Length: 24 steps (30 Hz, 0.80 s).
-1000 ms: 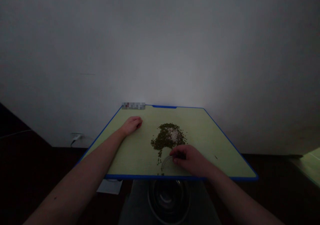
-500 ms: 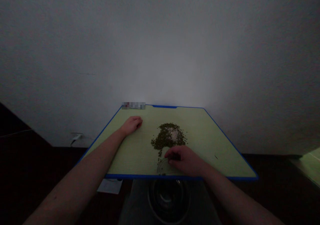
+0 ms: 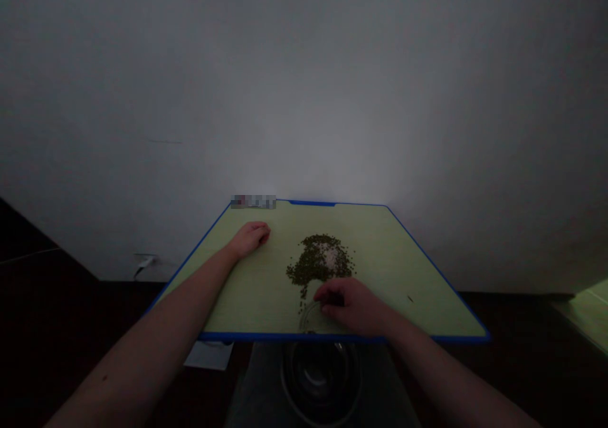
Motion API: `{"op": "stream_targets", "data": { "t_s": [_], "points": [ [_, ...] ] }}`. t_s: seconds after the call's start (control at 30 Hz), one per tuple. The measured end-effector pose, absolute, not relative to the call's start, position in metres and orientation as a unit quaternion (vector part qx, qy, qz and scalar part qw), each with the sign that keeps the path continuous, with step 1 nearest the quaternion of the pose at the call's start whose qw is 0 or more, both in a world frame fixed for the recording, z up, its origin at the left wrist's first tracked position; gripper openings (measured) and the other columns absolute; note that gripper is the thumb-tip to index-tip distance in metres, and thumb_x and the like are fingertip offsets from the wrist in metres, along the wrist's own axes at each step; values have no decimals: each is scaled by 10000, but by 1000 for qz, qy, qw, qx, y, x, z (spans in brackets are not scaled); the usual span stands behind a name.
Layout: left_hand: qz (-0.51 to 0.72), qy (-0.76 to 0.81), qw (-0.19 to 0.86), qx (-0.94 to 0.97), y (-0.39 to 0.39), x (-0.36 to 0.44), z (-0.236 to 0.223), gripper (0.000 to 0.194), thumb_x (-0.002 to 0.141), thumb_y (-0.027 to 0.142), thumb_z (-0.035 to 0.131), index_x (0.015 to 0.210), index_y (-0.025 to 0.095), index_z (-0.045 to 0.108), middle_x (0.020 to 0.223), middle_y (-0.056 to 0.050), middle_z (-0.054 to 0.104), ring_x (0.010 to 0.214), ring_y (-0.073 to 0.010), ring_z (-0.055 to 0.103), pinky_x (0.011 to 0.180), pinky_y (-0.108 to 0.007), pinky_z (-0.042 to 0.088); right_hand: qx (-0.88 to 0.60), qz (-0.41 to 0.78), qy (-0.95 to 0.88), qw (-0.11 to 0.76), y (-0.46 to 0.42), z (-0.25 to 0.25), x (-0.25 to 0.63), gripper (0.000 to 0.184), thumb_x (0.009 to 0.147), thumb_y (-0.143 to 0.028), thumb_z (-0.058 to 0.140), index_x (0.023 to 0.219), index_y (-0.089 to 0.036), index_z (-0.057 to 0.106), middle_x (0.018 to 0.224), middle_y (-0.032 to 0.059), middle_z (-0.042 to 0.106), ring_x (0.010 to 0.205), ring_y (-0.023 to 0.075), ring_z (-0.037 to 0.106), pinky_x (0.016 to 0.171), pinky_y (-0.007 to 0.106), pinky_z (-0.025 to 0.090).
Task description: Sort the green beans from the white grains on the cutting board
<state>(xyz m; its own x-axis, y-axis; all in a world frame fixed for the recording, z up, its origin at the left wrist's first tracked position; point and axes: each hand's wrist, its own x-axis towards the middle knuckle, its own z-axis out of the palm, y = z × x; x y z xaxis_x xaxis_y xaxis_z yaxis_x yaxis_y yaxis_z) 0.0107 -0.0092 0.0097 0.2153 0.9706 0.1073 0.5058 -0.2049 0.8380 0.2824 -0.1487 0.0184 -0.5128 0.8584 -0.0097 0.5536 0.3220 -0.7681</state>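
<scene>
At lower centre, near the worktop edge (image 3: 266, 337), a clear curved piece (image 3: 304, 317) is pinched by right-hand fingers (image 3: 324, 291); left hand (image 3: 251, 238) is curled closed, room alongside.

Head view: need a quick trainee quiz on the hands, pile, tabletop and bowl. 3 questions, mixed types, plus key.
1. Multiple choice: which hand is at the clear curved item?
A) left
B) right
C) neither

2. True or false: the metal bowl sits lower than the tabletop.

3. Fill in the colour: the tabletop bearing the dark pile of small pieces has a ____ rim.

Key:
1. B. The fingers of the right hand are at its edge.
2. True. It shows beyond the near edge, below table height.
3. Blue.
</scene>
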Motion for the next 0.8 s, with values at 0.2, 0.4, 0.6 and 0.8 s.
{"op": "stream_targets", "data": {
  "t_s": [0.2, 0.4, 0.6, 0.8],
  "points": [
    [340, 525, 340, 702, -10, 10, 10, 259, 703, 339, 401, 507, 176, 448, 443, 33, 408, 451, -106, 373, 473, -240, 298, -448, 373, -787, 203, -151, 20, 286, 240, 697, -156, 548, 914, -173, 651, 777, 22, 657, 706, 139, 590, 641, 242, 451],
    [341, 518, 335, 710, -6, 8, 6, 272, 712, 352, 400, 515, 174, 459, 450, 29, 413, 457, -107, 383, 469, -240, 301, -459, 377, -779, 202, -153, 17, 292, 240, 708, -159, 543, 922, -174, 651, 762, 20, 646, 691, 130, 576, 620, 234, 441],
    [340, 518, 339, 708, -5, 7, 4, 266, 702, 353, 398, 515, 172, 450, 443, 34, 406, 447, -101, 371, 459, -235, 289, -462, 394, -769, 201, -156, 22, 297, 236, 697, -146, 547, 910, -154, 650, 762, 25, 642, 694, 130, 570, 624, 233, 435],
    [341, 515, 347, 705, -5, 7, 4, 264, 703, 356, 397, 518, 174, 446, 445, 37, 404, 443, -99, 365, 451, -232, 288, -485, 362, -758, 244, -147, 18, 298, 228, 709, -154, 528, 914, -162, 626, 744, 18, 629, 680, 130, 555, 619, 240, 422]
  ]
}}
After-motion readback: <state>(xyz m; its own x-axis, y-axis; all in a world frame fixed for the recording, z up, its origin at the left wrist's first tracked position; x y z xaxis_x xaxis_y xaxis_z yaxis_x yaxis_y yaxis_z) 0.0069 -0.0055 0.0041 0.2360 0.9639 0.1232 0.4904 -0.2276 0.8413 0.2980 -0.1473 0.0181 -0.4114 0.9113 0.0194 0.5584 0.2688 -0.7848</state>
